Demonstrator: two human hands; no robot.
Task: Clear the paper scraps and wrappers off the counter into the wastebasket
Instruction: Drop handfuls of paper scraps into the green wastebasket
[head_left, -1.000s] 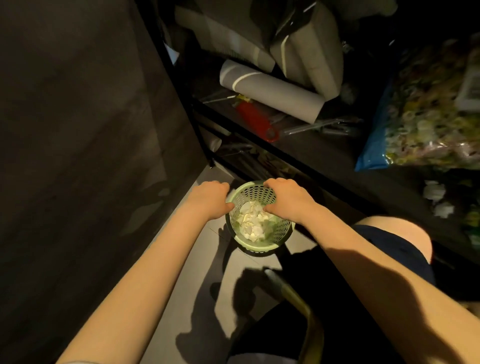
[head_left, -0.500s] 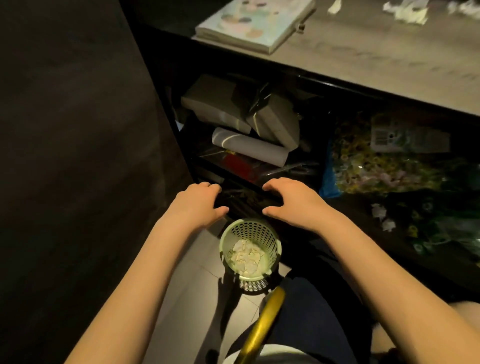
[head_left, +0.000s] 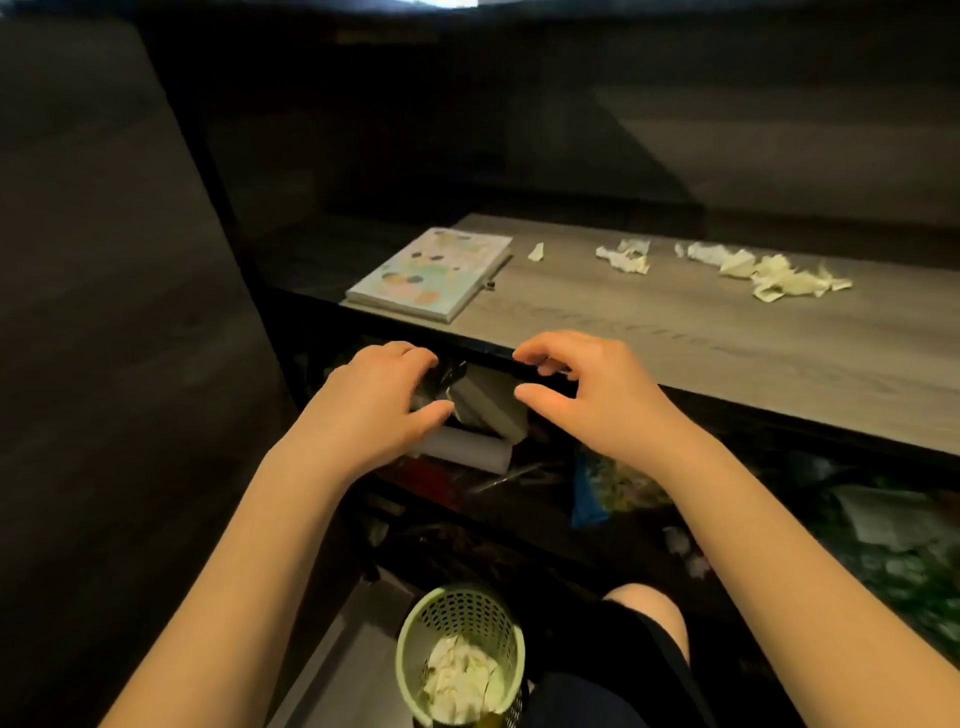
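Observation:
A light green perforated wastebasket (head_left: 415, 631) stands on the floor at the bottom centre, with white paper scraps inside. On the grey wooden counter (head_left: 675, 343), crumpled paper scraps (head_left: 769, 270) lie in a row at the far right, a smaller cluster (head_left: 623, 254) sits further left, and one small piece (head_left: 536, 252) lies near the book. My left hand (head_left: 374, 400) and my right hand (head_left: 587, 384) hover empty in front of the counter's front edge, fingers loosely curled, well above the basket.
A pastel illustrated book (head_left: 431, 273) lies at the counter's left end. Under the counter a cluttered shelf holds a white roll (head_left: 467, 452), boxes and a blue-edged bag (head_left: 587, 499). A dark wall panel fills the left. My knee (head_left: 644, 608) is beside the basket.
Both hands let go of the wastebasket's rim and rose to the counter's edge. The view tilted up, bringing the countertop and its scraps into sight.

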